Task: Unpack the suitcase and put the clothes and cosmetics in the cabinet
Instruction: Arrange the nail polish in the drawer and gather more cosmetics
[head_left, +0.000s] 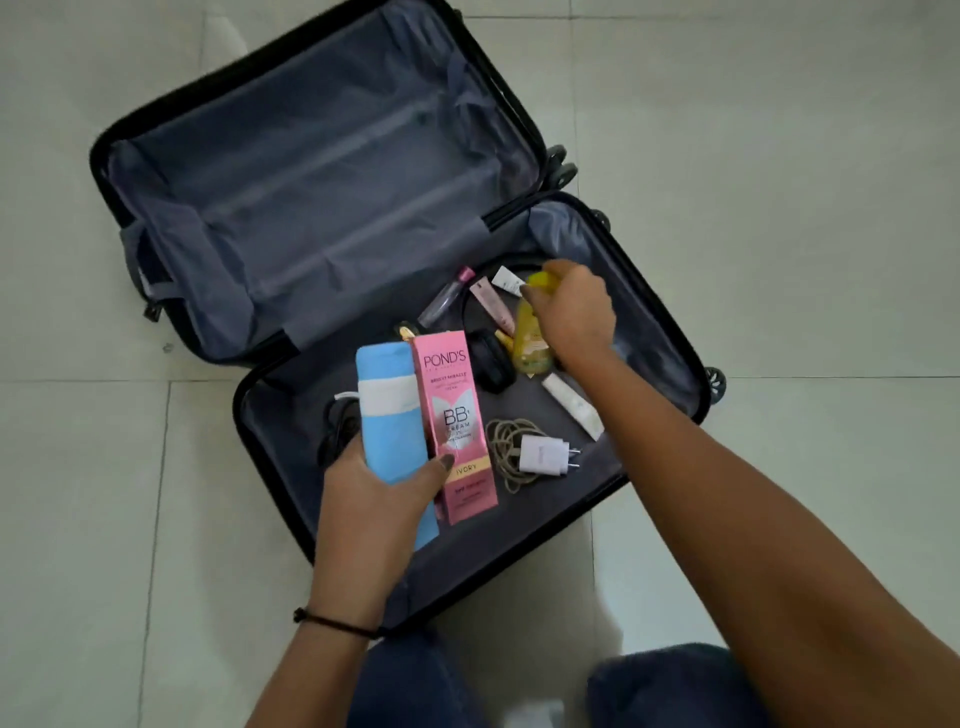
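Looking down at an open black suitcase (519, 545) lying flat on a pale tiled floor (779, 156), both halves are lined in grey. The far half shows only lining and straps. The near half holds the cosmetics and cables.

The left grip (374, 499) is curled round two things at once, held upright above the near half: a blue tube (389, 415) with a white band, and just beside it a pink box (454, 415) printed "POND'S BB cream". The thumb presses on the box's lower front. A thin black band (332, 621) circles that wrist.

The right grip (571, 317) reaches further in, its fingers closed on the top of a yellow bottle (532, 338). I cannot tell whether the bottle is lifted or touching the lining.

Near the bottle lie black headphones (491, 364), a pink tube (493, 304), a small white tube (508, 280) and a clear tube (447, 299) with a pink cap. A longer white tube (574, 405) lies under the right forearm. A white charger (545, 452) with a coiled beige cable (506, 447) sits right of the pink box. A black cable (337, 426) lies left of the blue tube.

Knees (675, 686) in dark blue cloth show at the bottom edge.
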